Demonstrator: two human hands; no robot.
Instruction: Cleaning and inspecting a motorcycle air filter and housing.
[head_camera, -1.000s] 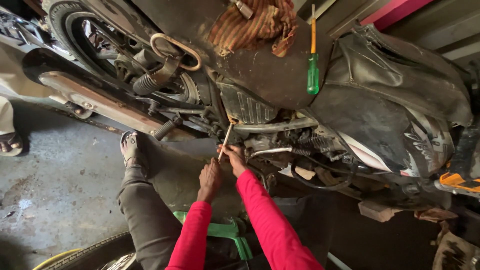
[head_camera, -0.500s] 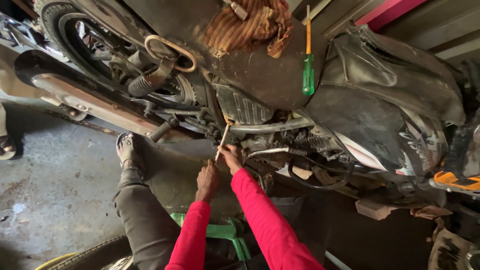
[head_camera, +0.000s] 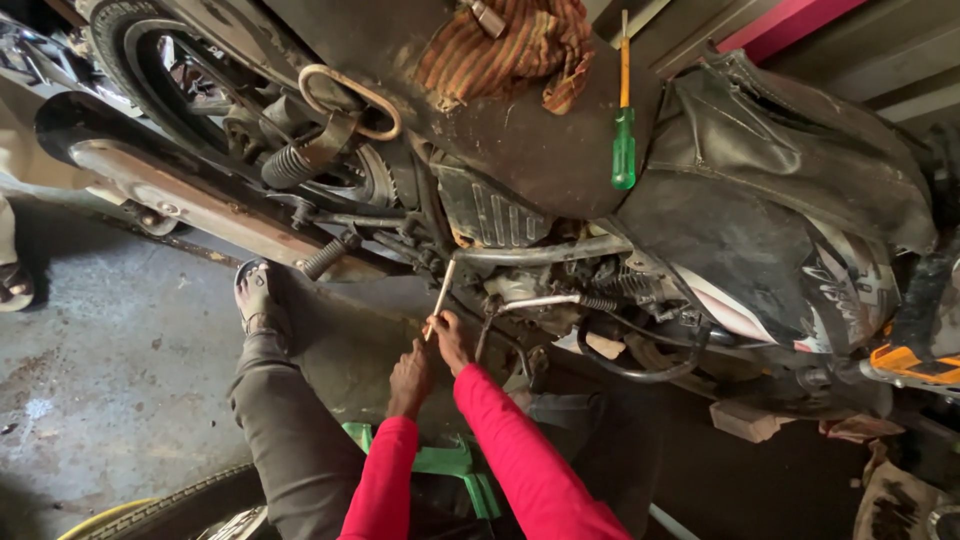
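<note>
A black motorcycle (head_camera: 760, 230) fills the upper part of the head view, with its engine area (head_camera: 540, 280) right in front of me. A thin pale metal rod (head_camera: 441, 295) slants down from the engine. My right hand (head_camera: 452, 342) grips the rod's lower end. My left hand (head_camera: 410, 375) sits just below and left of it, fingertips closed on the same end. Both arms wear red sleeves. A green-handled screwdriver (head_camera: 623, 150) and a striped cloth (head_camera: 500, 45) lie on the seat.
The exhaust muffler (head_camera: 190, 200) and rear wheel (head_camera: 140, 50) are at upper left. My leg in grey trousers ends in a sandalled foot (head_camera: 258, 295) on the concrete floor. A green stool (head_camera: 445, 462) is under me. Another person's foot (head_camera: 12, 285) shows at far left.
The view has drifted slightly. Both hands stay on the lower end of the rod, which sits in nearly the same place by the engine.
</note>
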